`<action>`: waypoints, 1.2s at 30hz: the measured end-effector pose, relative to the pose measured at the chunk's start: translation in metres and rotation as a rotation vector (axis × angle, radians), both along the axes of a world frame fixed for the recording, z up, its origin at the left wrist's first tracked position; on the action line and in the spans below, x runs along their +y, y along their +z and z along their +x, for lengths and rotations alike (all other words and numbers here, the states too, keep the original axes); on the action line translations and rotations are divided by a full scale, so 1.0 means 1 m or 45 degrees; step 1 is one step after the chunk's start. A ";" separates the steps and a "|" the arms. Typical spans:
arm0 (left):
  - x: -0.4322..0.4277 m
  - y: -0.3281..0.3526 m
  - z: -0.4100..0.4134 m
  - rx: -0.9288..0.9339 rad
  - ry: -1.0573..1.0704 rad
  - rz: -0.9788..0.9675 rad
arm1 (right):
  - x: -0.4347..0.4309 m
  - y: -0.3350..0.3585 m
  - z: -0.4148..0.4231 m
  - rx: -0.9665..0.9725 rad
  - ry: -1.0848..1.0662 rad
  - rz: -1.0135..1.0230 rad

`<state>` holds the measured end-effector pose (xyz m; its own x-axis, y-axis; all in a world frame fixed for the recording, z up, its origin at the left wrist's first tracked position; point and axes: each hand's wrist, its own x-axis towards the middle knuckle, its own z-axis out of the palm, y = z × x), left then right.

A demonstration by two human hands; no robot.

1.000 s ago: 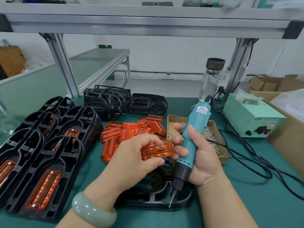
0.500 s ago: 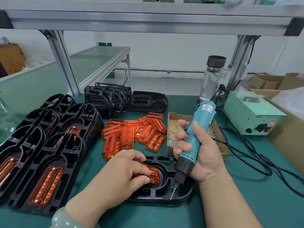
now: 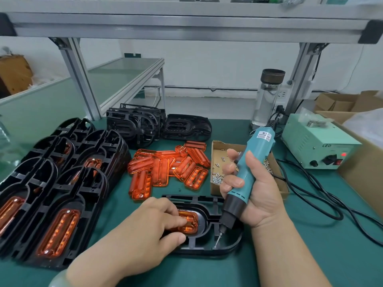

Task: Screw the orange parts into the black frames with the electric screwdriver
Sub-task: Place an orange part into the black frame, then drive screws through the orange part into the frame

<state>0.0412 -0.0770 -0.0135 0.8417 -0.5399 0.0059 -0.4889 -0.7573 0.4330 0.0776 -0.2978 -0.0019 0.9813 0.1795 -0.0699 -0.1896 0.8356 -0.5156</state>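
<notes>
Pinching the orange part [image 3: 189, 223] with the left hand [image 3: 143, 230], seated in the black frame [image 3: 230, 246] on the mat. Gripping the electric screwdriver [image 3: 251, 162] in the right hand [image 3: 261, 195], tilted, bit tip low over the frame, just right of the orange part. Lying lengthwise left to right, half hidden under left fingers.

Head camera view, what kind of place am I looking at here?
Most likely a small factory assembly bench: stacked black frames, a heap of loose orange parts, a box of screws, and a corded electric screwdriver in the right hand.
</notes>
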 end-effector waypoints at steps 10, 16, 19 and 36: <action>-0.008 0.004 0.011 -0.039 0.033 0.053 | 0.000 0.000 -0.001 -0.023 0.022 0.000; -0.014 0.010 0.014 -0.071 0.038 0.145 | -0.003 0.000 -0.001 -0.034 -0.010 0.011; -0.012 0.012 0.016 -0.058 0.051 0.139 | -0.006 0.002 0.000 -0.034 -0.028 0.015; -0.060 0.047 0.059 -0.002 0.001 -0.078 | -0.011 0.003 -0.001 -0.060 -0.046 -0.001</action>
